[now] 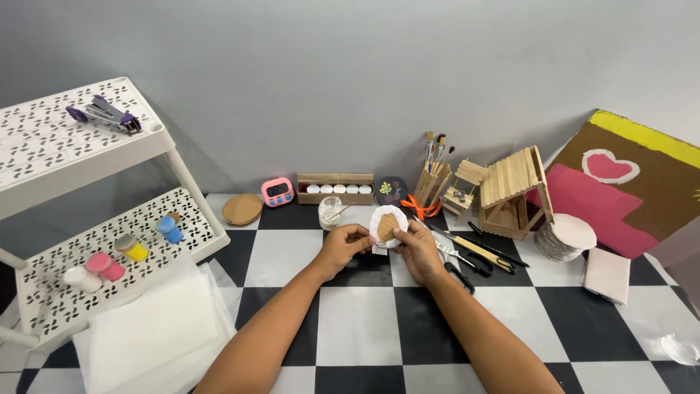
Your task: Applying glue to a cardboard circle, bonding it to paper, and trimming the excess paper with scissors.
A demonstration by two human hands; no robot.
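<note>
At frame centre, the left hand and right hand jointly pinch a round white paper disc bearing a tan cardboard piece, raised above the black-and-white checkered tabletop. A small glass jar stands just behind.

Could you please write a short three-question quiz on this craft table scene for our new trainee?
1. True or false: both hands hold the white round piece.
2. Which thing lies on the top shelf of the white rack: A) a purple stapler, B) a pink timer, C) a brush?
3. Where do the small paint pots stand?

Key:
1. True: left hand and right hand pinch the white round piece, with a brown patch on it.
2. A, the purple stapler.
3. The paint pots stand on the rack's lower shelf.
</note>
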